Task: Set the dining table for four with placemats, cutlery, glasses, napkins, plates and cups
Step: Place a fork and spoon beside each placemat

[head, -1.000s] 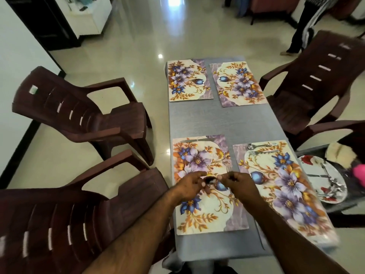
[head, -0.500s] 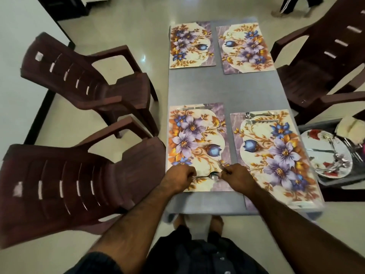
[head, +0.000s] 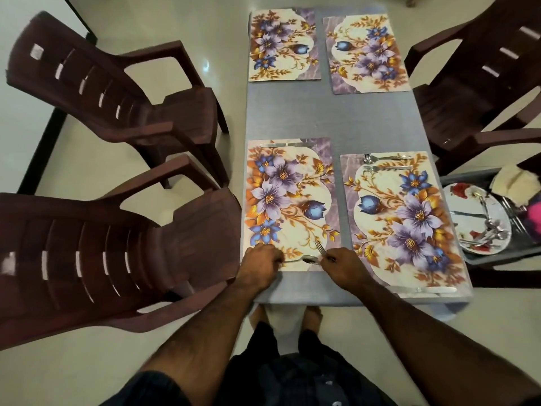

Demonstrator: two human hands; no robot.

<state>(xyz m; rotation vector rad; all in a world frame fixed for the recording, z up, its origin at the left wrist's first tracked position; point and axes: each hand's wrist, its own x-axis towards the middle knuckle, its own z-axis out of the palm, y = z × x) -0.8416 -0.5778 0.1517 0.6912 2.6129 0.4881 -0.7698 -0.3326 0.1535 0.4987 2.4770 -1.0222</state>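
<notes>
The left hand (head: 261, 260) holds the spoon (head: 304, 260) lying sideways along the near edge of the mat (head: 288, 200), while the right hand (head: 341, 266) grips the fork (head: 321, 249) just beside it.

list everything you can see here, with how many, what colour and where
placemats: four, floral purple and orange, two near, two far on the table
table: one, grey, centre
spoon: one, silver, near edge of near-left placemat
fork: one, silver, beside that spoon
knives: two, silver, far edge of near-left placemat, near edge of near-right
spoon and fork pair: silver, far edge of near-right placemat
chairs: four, dark brown, two each side
plate: one, white with red, holding spare cutlery, right
left hand: holds the spoon
right hand: holds the fork
</notes>
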